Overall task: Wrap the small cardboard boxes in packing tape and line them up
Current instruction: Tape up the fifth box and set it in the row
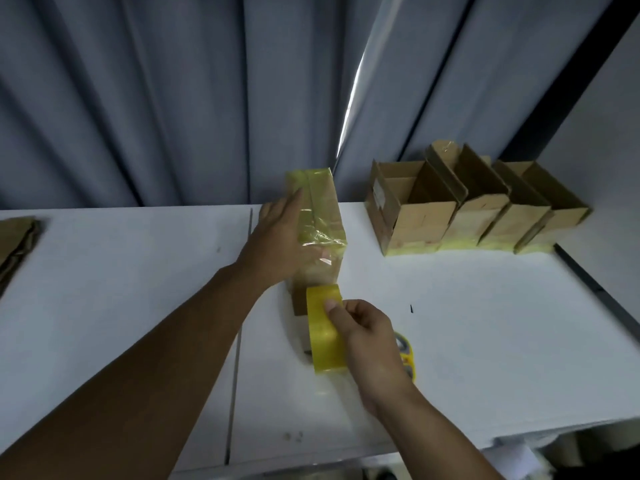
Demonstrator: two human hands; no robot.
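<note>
A small cardboard box point(323, 206) with yellowish packing tape over its top lies on the white table point(467, 323) at the centre. My left hand point(277, 240) grips the box's left side, thumb under the loose tape at its near end. My right hand point(363, 332) grips a yellow roll of packing tape point(325, 336) just in front of the box, thumb on the roll's top. A stretch of tape runs from the roll up to the box. To the right stands a row of several open cardboard boxes point(474, 209) with tape around their bases.
A yellow-handled tool point(407, 355) lies on the table behind my right hand. Flat cardboard point(15, 244) sits at the left edge. A grey curtain point(173, 98) hangs behind the table. The table's front edge runs along the bottom right.
</note>
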